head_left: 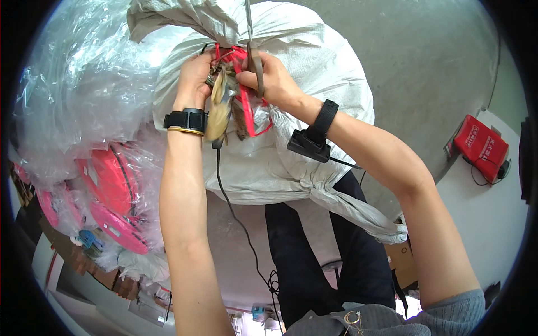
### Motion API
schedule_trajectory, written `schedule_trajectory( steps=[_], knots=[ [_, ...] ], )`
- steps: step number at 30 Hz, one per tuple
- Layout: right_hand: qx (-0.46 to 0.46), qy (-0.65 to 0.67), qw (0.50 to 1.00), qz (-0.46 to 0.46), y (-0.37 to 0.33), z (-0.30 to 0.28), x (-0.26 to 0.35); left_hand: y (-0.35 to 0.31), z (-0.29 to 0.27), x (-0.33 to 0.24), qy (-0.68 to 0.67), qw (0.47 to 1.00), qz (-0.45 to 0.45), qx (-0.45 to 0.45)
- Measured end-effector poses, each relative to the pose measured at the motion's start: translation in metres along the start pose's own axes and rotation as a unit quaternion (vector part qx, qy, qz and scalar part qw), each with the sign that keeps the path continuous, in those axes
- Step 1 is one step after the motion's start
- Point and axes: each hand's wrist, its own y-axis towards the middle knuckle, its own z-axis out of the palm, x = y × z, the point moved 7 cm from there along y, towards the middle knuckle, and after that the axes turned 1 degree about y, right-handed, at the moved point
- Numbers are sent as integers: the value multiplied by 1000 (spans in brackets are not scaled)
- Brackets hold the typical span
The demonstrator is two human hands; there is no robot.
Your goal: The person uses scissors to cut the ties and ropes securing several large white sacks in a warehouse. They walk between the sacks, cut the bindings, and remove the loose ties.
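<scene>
A big white woven sack (314, 61) bulges in front of me, its neck gathered at the top. At that neck my left hand (195, 81) is closed around a tangled bundle with dark, brownish pieces. Red ribbon (245, 103) runs through the bundle and hangs down in a loop. My right hand (273, 83) holds scissors (256, 67), blades pointing away from me, while its thumb and fingertips pinch near the ribbon. Between my hands hangs a yellowish-brown piece (219, 112), blurred; its kind cannot be made out.
Clear plastic wrap (84, 73) is heaped on the left, over pink-red round packages (115, 179). A twisted sack corner (358, 213) sticks out toward my legs. A black cable (238, 215) hangs down from my left wrist. A red pouch (481, 148) lies on a white surface at right.
</scene>
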Motion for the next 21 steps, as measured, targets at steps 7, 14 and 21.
schedule_trajectory(
  steps=[7, 14, 21],
  knots=[
    [-46, -95, 994, -15, 9, -22, -15, 25, 1, 2, 117, 992, -3, -55],
    [-138, -186, 957, -177, 21, -52, -4, 32, -2, -6, 124, 984, -53, 114],
    [-158, -272, 948, -41, 47, -32, -3, 29, 1, -2, 84, 991, -43, 100]
  ],
)
